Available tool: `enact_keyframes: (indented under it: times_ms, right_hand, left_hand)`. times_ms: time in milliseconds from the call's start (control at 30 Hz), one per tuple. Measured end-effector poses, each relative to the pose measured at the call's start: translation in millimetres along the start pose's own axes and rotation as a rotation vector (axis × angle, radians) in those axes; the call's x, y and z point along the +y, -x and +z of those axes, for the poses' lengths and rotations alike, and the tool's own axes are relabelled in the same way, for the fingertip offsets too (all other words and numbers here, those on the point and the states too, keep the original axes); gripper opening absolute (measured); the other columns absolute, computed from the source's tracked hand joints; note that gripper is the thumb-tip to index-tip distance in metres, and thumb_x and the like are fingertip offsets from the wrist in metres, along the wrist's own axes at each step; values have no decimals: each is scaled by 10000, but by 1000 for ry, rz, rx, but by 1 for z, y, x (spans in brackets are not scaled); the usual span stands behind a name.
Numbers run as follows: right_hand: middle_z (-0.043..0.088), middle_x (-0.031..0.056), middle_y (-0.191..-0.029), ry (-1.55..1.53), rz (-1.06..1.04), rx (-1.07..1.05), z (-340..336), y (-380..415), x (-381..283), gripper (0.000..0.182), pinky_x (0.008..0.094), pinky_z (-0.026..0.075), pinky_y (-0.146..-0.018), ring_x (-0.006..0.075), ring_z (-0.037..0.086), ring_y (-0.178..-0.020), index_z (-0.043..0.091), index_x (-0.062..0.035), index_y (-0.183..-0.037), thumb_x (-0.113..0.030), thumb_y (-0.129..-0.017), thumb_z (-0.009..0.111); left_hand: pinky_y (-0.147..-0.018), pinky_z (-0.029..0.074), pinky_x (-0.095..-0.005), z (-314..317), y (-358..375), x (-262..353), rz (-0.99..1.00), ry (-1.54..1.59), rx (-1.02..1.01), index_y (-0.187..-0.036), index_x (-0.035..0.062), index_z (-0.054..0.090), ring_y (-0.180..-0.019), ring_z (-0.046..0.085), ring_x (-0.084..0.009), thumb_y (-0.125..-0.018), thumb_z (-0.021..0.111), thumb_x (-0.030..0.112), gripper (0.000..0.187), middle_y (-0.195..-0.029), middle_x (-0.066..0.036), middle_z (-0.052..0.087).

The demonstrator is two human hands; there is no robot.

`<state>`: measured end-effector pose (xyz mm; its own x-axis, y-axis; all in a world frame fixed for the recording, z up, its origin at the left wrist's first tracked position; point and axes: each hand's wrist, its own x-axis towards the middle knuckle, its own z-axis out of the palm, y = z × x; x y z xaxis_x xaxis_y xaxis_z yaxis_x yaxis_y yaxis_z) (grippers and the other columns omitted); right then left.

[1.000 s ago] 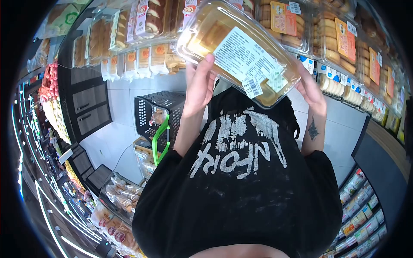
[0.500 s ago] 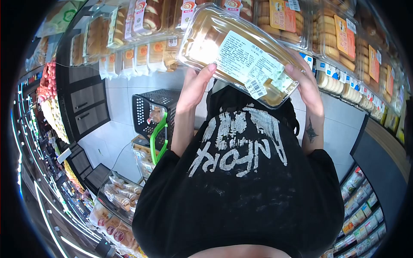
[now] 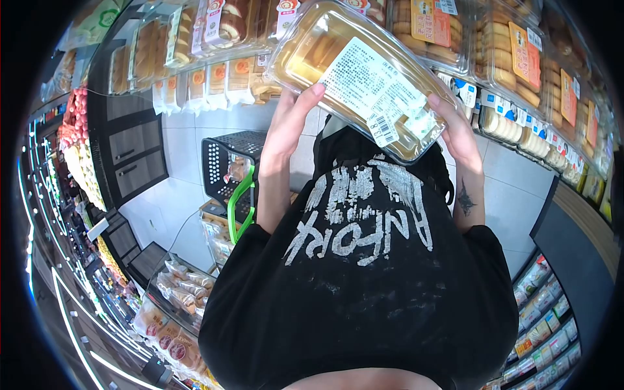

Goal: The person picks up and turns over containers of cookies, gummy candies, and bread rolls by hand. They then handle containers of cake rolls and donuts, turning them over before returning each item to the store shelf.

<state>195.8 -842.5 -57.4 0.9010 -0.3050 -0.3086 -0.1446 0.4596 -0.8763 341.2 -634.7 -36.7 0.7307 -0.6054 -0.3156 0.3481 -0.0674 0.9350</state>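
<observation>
A long clear plastic pastry box (image 3: 312,53) with a golden-brown inside is held up in front of me, tilted down to the right. A pale printed label with a barcode (image 3: 383,129) covers much of the side facing me. My left hand (image 3: 296,117) grips its lower left edge, thumb on the face. At the right end my right hand (image 3: 458,130) closes around the edge, thumb pressed near the label. The fingers of both hands are mostly hidden behind the box.
Boxed pastries (image 3: 432,29) and bagged breads (image 3: 227,84) fill the shelves ahead. A dark shopping basket (image 3: 221,153) with a green handle (image 3: 239,208) stands left of me, holding a package. Bagged bread (image 3: 182,286) lies at lower left; packaged goods (image 3: 546,318) line shelves at lower right.
The box has shifted slightly up and left, with both hands still on it. The bright glare on its left part has faded, showing the golden inside.
</observation>
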Motion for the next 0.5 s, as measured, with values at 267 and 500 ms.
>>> enact_keyframes:
  times_ms: [267, 500]
  right_hand:
    - [467, 120, -1210, -262, 82, -29, -4, 6, 8, 518, 297, 316, -956, 177, 426, -1130, 355, 14, -1262, -271, -854, 498]
    - [397, 123, -1276, -626, 214, -396, 24, 17, 7, 554, 343, 321, -978, 209, 391, -1175, 249, -9, -1312, -288, -878, 450]
  left_hand:
    - [-985, 292, -351, -1, -5, -10, 162, 370, -247, -1291, 26, 296, -1174, 375, -188, -833, 518, 413, 640, -1284, -93, 390]
    - [-923, 389, -391, -15, -8, -67, -42, 780, -316, -1272, 114, 356, -1127, 434, -227, -840, 541, 252, 490, -1227, -96, 452]
